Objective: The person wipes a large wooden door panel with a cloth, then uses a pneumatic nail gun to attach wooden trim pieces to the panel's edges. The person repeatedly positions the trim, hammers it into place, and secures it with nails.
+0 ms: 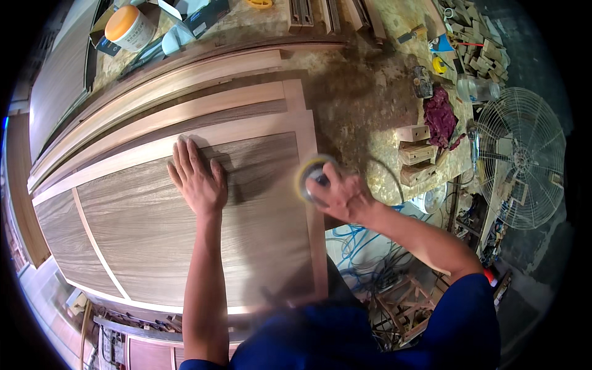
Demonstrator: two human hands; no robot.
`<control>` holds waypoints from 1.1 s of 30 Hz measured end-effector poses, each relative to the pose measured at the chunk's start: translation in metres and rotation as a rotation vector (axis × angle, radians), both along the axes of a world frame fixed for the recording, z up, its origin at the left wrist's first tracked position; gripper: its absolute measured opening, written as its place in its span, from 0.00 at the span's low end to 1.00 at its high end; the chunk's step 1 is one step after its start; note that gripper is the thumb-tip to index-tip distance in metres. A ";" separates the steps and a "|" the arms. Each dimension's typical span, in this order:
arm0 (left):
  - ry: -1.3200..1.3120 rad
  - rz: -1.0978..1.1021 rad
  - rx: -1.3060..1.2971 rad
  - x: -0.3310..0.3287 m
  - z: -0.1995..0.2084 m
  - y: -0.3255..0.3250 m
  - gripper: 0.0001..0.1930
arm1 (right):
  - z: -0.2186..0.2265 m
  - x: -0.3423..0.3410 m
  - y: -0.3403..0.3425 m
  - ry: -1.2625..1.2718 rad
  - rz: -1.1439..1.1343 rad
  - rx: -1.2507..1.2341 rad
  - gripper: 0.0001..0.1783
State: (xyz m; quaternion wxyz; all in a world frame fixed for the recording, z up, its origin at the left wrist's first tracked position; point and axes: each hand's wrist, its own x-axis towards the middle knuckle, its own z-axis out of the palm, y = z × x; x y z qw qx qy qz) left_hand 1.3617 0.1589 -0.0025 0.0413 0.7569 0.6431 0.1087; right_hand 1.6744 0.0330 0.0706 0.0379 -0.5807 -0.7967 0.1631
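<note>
A framed wooden panel (pixel 246 209) with dark-grained fields and paler border strips lies flat before me. My left hand (pixel 198 176) rests palm down on it near the far border strip, fingers spread. At the panel's right border, my right hand (pixel 345 191) is wrapped over a round palm sander (pixel 312 179) with a yellowish rim. Motion blurs the sander, and its underside is hidden against the wood. A dark hose seems to arc away to the right of it.
Long timber strips (pixel 166 102) lie beyond the panel. On the worktable are drilled wood blocks (pixel 416 154), a maroon cloth (pixel 439 117) and a white tub with an orange lid (pixel 129 28). A caged fan (pixel 521 158) stands at right; blue hoses (pixel 354 246) tangle below.
</note>
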 end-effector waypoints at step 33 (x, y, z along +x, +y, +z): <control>0.037 0.013 0.008 0.004 0.001 0.000 0.36 | 0.008 0.018 0.053 0.032 -0.070 -0.082 0.27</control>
